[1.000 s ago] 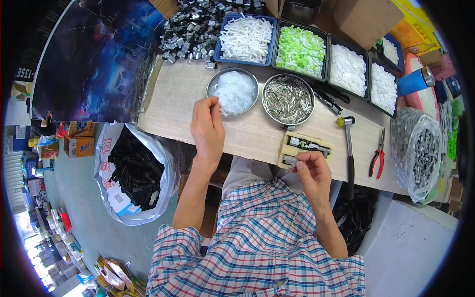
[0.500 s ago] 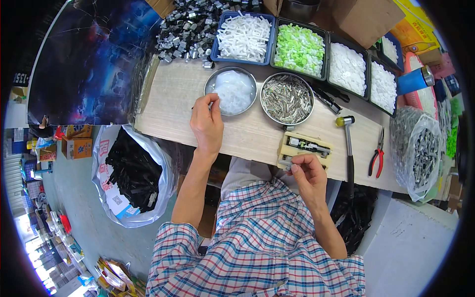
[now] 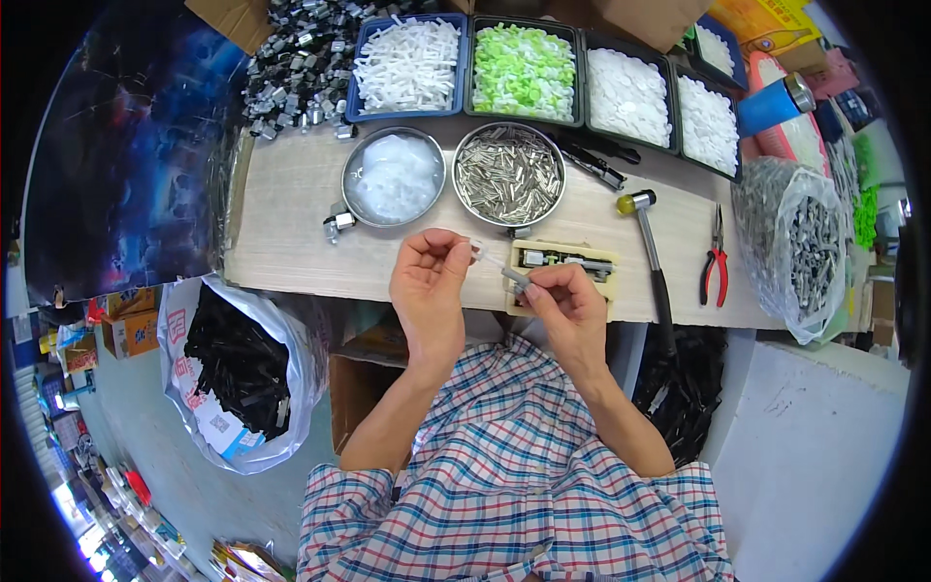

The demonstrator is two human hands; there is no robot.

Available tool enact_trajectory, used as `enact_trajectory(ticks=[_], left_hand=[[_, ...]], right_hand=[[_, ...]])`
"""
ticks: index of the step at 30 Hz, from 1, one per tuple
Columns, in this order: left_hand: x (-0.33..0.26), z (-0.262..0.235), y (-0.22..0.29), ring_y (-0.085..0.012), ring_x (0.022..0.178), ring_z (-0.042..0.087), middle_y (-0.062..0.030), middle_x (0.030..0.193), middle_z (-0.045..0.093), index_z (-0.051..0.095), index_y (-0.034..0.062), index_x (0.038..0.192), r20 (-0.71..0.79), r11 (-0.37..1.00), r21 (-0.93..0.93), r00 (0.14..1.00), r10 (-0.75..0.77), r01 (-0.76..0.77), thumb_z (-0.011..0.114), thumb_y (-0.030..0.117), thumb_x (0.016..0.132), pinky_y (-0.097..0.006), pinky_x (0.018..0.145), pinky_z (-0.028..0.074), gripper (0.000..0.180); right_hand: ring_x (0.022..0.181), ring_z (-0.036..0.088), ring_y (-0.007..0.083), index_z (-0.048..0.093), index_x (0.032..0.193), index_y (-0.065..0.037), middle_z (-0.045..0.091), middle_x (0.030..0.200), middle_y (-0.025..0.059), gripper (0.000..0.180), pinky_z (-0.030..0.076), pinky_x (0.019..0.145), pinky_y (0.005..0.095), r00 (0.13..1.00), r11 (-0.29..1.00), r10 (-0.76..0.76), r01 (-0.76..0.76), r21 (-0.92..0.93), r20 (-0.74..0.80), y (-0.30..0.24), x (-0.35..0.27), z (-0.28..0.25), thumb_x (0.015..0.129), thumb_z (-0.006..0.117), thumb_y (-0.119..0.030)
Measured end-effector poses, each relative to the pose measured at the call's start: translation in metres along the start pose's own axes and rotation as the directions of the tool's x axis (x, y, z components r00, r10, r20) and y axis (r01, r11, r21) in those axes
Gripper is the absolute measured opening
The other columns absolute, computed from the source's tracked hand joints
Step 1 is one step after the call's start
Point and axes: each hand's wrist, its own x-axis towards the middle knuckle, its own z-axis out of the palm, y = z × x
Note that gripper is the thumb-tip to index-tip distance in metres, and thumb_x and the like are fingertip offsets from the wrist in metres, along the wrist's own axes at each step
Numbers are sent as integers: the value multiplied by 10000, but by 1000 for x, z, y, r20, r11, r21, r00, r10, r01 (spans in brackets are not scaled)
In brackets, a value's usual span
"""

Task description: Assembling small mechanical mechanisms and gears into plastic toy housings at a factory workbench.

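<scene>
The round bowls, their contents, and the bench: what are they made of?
Both bowls look like shiny metal, with bright rims. The right bowl's small pins gleam grey, probably metal; the left bowl's white bits look like translucent plastic. The bench appears to be pale, matte wood.

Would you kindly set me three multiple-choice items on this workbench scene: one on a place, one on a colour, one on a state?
1. Where does the hammer lie?
A. right of the jig
B. in a bowl
C. on the floor

2. What colour are the pliers' handles?
A. blue
B. red
C. green

3. What is the left hand doing?
A. lying flat
B. inside a bowl
C. pinching a small white piece

Answers: 1 A, it lies on the table beside the jig. 2 B, both handles show red. 3 C, its fingertips pinch a white piece facing the right hand.
</scene>
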Motion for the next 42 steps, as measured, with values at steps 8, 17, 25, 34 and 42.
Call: enact_trajectory(ticks=[8,17,25,34,42], left_hand=[[-16,12,-3,-126,948,651,-86,1032,672,586,-8,1101,150,999,-25,989,-22,25,680,-38,947,-261,895,526,183],[-32,3,-18,-226,982,686,-151,1048,696,614,-19,1029,562,922,189,807,180,-337,632,-132,914,-313,905,537,163],[-30,22,-22,-359,997,616,-158,999,643,664,-1,1026,625,620,432,713,317,-655,718,-73,779,-430,834,519,263],[-31,39,-30,-316,953,584,-102,948,614,710,32,963,759,428,483,609,231,-764,786,-1,731,-412,794,497,246],[-31,42,-37,-310,947,593,-76,836,607,693,42,859,804,351,453,546,235,-819,764,22,743,-417,810,482,137]], right_hand=[[853,702,155,597,1054,1,693,965,93,111,592,798,276,987,967,160,-153,202,-17,-6,-8,-26,979,665,-46],[773,630,81,655,993,-2,679,861,35,115,524,731,225,960,948,278,-270,170,-20,-31,-26,-67,946,729,-77],[788,596,52,666,992,18,665,854,2,108,482,721,203,979,918,100,-159,-363,-178,-27,-35,-93,951,718,-68],[803,617,63,666,977,11,667,860,6,75,498,744,211,987,879,74,-134,-458,-145,-26,-30,-95,945,710,-41],[715,598,85,671,946,14,629,833,25,80,482,642,232,992,844,-77,11,-537,-101,-16,-25,-95,890,728,8]])
